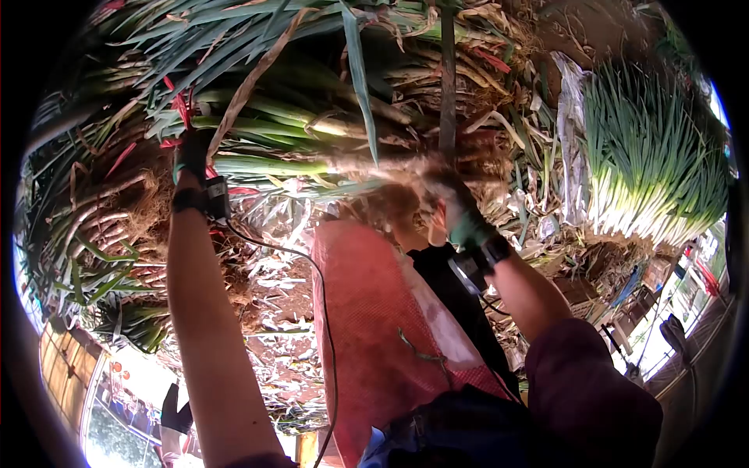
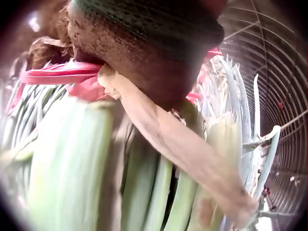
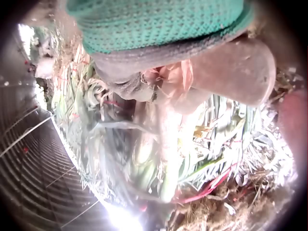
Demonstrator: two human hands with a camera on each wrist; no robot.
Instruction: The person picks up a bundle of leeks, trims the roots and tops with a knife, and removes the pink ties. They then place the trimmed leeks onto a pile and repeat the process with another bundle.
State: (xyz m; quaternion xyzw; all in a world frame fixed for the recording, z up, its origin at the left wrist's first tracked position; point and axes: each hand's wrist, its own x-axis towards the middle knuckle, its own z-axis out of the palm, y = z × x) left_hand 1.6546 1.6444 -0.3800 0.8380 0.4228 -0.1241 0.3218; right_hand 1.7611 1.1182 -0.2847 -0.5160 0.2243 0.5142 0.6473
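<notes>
My left gloved hand [image 1: 191, 160] grips a bundle of thick green onions [image 1: 273, 166] at its leafy end, by a red tie [image 2: 62, 74]. In the left wrist view a dry tan leaf [image 2: 178, 144] hangs from under that glove across the green stalks. My right hand [image 1: 459, 207], in a green glove with dirty grey fingers [image 3: 125, 82], is over the root end, blurred in the head view. An orange-pink papery scrap [image 3: 179, 77] is pinched between its fingers, and pale stalks [image 3: 166, 144] show just below. The roots are blurred.
More onion bundles [image 1: 101, 210] lie at the left and along the back. A sheaf of cleaned green onions [image 1: 655, 156] stands at the right beside a plastic sheet [image 1: 572, 117]. Red mesh sacking [image 1: 367, 335] drapes over my lap. Leaf scraps [image 1: 285, 288] litter the ground.
</notes>
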